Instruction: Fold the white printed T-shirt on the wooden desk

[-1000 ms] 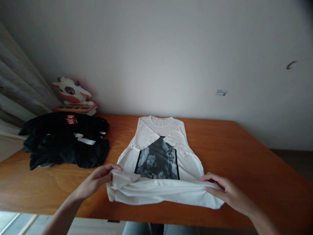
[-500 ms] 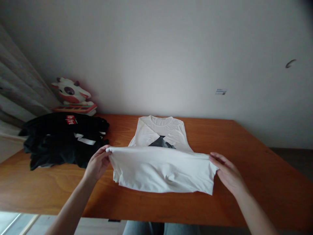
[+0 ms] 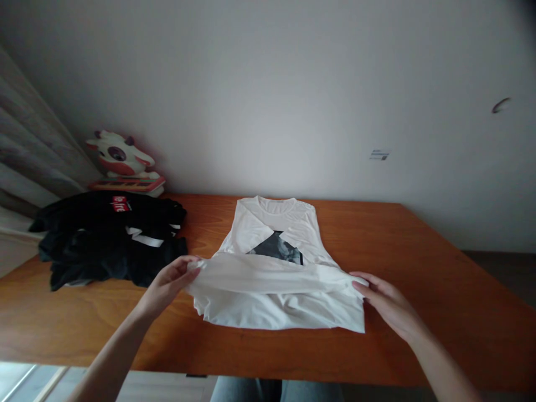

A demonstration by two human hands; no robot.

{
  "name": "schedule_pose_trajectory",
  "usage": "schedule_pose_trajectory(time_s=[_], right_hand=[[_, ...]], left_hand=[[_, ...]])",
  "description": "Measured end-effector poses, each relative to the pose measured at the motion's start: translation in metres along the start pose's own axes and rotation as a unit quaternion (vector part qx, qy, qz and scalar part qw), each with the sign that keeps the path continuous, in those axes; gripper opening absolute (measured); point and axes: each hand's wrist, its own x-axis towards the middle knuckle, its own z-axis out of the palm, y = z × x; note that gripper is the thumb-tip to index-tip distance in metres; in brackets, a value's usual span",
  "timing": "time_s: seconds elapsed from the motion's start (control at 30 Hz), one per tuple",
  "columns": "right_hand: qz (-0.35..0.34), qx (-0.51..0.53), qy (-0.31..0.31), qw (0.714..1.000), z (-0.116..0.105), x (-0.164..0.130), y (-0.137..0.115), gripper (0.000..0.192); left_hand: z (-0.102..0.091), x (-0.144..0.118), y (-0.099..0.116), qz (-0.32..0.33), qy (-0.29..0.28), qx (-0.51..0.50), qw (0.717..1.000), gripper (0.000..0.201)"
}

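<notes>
**White shirt pinched at both hem corners, bottom folded up over the print**

Left hand (image 3: 167, 283) closed in a pinch on the left end of the raised hem of the white T-shirt (image 3: 276, 279), thumb on top, fingers curled beneath the cloth. Right hand (image 3: 387, 304) at the opposite end of that same fold, fingers nearly straight and lying along the cloth edge, fingertips gripping the corner. Between the two hands, hem stretched as a taut band, lifted slightly off the layer below. Just beyond the band, away from both hands, part of the dark print (image 3: 276, 249) showing, lower portion covered by the fold. Farther still, collar end of the shirt flat on the wooden table (image 3: 419, 251), sleeves tucked inward. Nearer than the hands, doubled lower edge of the shirt resting on the wood, short of the table's front edge.

Beyond and outward of the left hand, close but apart, a pile of black clothes (image 3: 109, 237). Behind that pile, against the wall, a cow-shaped toy (image 3: 119, 156) on a flat red box (image 3: 129, 184).
</notes>
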Motion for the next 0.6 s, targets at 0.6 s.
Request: schedule_pose_trajectory(time_s=[0.6], right_hand=[[-0.022,-0.114,-0.316,0.942,-0.032,-0.026,-0.065,0.047]], left_hand=[[-0.07,0.001,0.019,0.12,-0.333,0.149,0.923,0.032]])
